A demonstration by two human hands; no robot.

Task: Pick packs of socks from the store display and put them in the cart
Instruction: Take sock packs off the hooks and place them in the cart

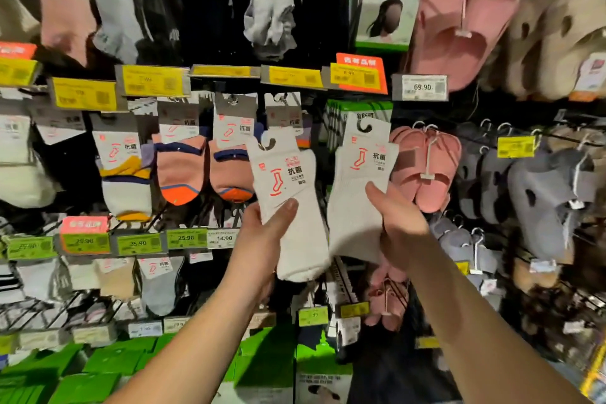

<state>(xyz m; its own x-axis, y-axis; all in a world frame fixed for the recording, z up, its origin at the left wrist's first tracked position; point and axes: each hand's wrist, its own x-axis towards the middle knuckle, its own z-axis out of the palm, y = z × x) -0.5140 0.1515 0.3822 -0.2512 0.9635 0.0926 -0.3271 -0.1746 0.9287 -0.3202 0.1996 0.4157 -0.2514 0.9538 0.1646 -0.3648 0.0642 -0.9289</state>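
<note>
I hold two packs of white socks up in front of the display. My left hand (262, 233) grips the left pack of white socks (288, 193), thumb across its front below the card label. My right hand (393, 223) grips the right pack of white socks (357, 193) from its right side, thumb on the front. Both packs carry a white card with a red sock outline and a black hook at the top. They hang free of the pegs, side by side and nearly touching. No cart shows in the view.
Behind the packs hang peach and orange ankle socks (180, 170) and white and yellow ones (126, 180) on pegs. Yellow and green price tags (151, 80) line the rails. Pink slippers (426, 167) and grey slippers (544, 193) hang at right. Green boxes (108, 367) fill the bottom shelf.
</note>
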